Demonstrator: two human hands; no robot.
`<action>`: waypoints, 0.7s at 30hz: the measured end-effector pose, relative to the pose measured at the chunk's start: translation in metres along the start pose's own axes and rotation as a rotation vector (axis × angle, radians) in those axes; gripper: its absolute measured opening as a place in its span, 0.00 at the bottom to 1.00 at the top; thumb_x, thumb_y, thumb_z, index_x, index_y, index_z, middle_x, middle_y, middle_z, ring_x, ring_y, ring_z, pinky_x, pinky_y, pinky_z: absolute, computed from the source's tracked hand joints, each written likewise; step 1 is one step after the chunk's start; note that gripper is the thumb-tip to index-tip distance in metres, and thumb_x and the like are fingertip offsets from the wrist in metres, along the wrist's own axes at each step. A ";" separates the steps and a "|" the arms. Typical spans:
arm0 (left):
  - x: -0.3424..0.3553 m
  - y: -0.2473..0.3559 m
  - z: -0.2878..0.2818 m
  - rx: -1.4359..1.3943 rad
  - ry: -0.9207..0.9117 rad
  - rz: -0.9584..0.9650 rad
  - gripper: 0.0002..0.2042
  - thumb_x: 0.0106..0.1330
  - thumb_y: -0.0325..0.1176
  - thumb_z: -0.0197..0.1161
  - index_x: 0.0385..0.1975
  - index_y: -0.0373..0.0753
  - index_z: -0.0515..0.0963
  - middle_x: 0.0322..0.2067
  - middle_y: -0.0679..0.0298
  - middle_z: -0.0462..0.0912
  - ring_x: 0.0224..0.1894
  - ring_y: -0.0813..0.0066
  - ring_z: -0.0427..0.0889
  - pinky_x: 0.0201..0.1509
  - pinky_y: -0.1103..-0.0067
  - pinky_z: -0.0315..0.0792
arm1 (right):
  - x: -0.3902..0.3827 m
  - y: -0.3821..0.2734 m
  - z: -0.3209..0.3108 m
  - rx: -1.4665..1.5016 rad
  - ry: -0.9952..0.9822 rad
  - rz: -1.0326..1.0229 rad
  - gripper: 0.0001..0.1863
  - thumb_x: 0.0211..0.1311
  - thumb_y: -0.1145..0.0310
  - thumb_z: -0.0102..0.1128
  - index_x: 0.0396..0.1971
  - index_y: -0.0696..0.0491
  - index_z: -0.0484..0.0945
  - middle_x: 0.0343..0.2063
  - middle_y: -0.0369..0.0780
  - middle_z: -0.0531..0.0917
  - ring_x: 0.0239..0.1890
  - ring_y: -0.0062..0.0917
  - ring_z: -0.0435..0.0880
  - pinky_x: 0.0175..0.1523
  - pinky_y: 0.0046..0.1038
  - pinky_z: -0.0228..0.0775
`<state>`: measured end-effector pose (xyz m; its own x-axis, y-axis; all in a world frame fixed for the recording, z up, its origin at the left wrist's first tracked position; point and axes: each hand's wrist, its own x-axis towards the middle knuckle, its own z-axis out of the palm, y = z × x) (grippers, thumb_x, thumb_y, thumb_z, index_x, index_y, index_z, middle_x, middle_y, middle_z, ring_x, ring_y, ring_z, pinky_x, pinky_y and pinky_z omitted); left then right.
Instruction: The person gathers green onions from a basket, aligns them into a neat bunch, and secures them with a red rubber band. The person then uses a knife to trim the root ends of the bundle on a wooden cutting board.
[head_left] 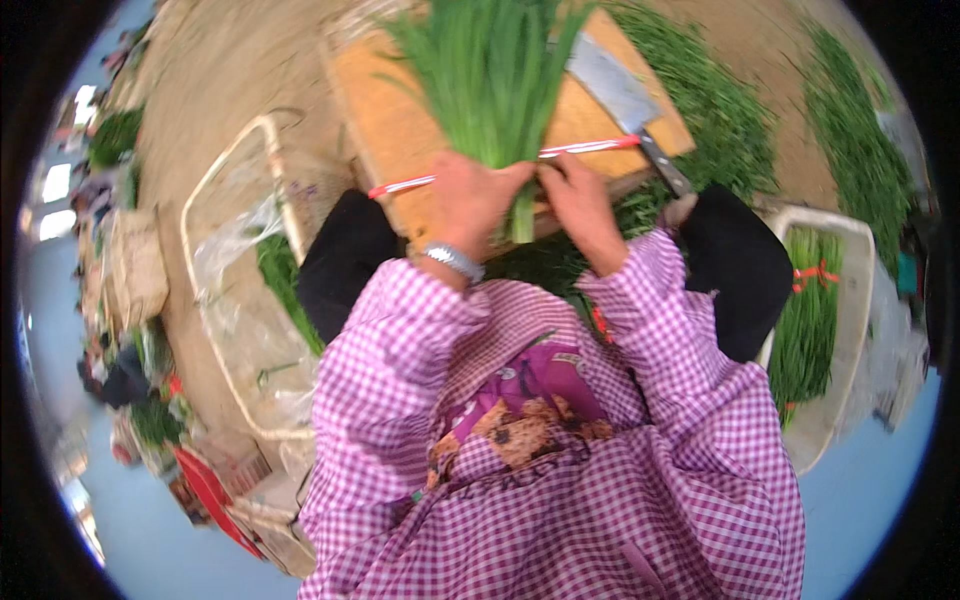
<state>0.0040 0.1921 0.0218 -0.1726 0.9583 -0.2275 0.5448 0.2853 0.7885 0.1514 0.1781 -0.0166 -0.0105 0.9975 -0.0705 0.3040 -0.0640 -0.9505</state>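
Observation:
A bunch of long green leafy stalks, like garlic chives (490,85), lies on a wooden board (400,110), leaf ends away from me. My left hand (472,198) is closed round its lower part, just above the stem ends. On the bunch's other side my right hand (582,205) has its fingers curled in against the stalks; its fingertips are partly hidden. A red and white strip (590,147) runs crosswise beneath the bunch, both ends sticking out. A cleaver (612,88) rests on the board's right side, its dark handle (665,165) pointing toward me.
Loose green cuttings (715,110) heap on the ground right of the board. A white crate (850,250) at right holds chives with red ties (808,310). At left stands a white-rimmed basket (200,210) with plastic film and greens. My knees flank the board.

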 end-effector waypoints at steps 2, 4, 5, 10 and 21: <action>-0.006 0.003 0.004 0.067 -0.007 -0.107 0.37 0.37 0.51 0.73 0.40 0.26 0.69 0.39 0.47 0.74 0.44 0.52 0.75 0.44 0.63 0.71 | -0.003 -0.012 -0.007 -0.049 -0.073 0.062 0.15 0.61 0.66 0.48 0.42 0.60 0.75 0.27 0.50 0.80 0.31 0.31 0.80 0.35 0.30 0.70; -0.003 0.013 0.010 0.126 0.007 -0.199 0.43 0.37 0.53 0.73 0.48 0.27 0.63 0.47 0.47 0.70 0.52 0.51 0.69 0.49 0.60 0.68 | -0.005 -0.019 -0.014 -0.014 -0.056 0.155 0.15 0.62 0.67 0.48 0.44 0.60 0.75 0.27 0.44 0.81 0.30 0.25 0.80 0.33 0.26 0.71; -0.005 0.019 0.007 0.162 0.037 -0.244 0.46 0.36 0.53 0.73 0.51 0.27 0.60 0.50 0.47 0.68 0.56 0.52 0.67 0.52 0.59 0.66 | -0.006 -0.011 -0.014 0.062 -0.079 0.154 0.15 0.63 0.67 0.48 0.43 0.60 0.75 0.27 0.41 0.80 0.28 0.22 0.79 0.31 0.23 0.70; -0.024 0.018 -0.001 -0.023 0.065 -0.266 0.47 0.37 0.53 0.72 0.52 0.28 0.57 0.51 0.45 0.67 0.58 0.50 0.63 0.58 0.59 0.59 | -0.016 -0.011 -0.020 0.094 -0.153 0.296 0.12 0.65 0.67 0.47 0.39 0.59 0.74 0.26 0.35 0.79 0.22 0.15 0.75 0.24 0.16 0.64; -0.136 -0.112 -0.201 -0.706 0.656 -0.098 0.18 0.57 0.27 0.62 0.47 0.32 0.69 0.43 0.57 0.76 0.45 0.71 0.76 0.48 0.78 0.70 | -0.104 -0.096 -0.047 -0.257 -0.100 0.068 0.10 0.67 0.69 0.45 0.35 0.58 0.74 0.17 0.33 0.71 0.18 0.12 0.65 0.25 0.17 0.56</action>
<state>-0.1986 0.0272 0.0792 -0.7313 0.6722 -0.1156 -0.0781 0.0858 0.9932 0.1679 0.0820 0.0959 -0.0720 0.9822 -0.1736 0.5391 -0.1081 -0.8353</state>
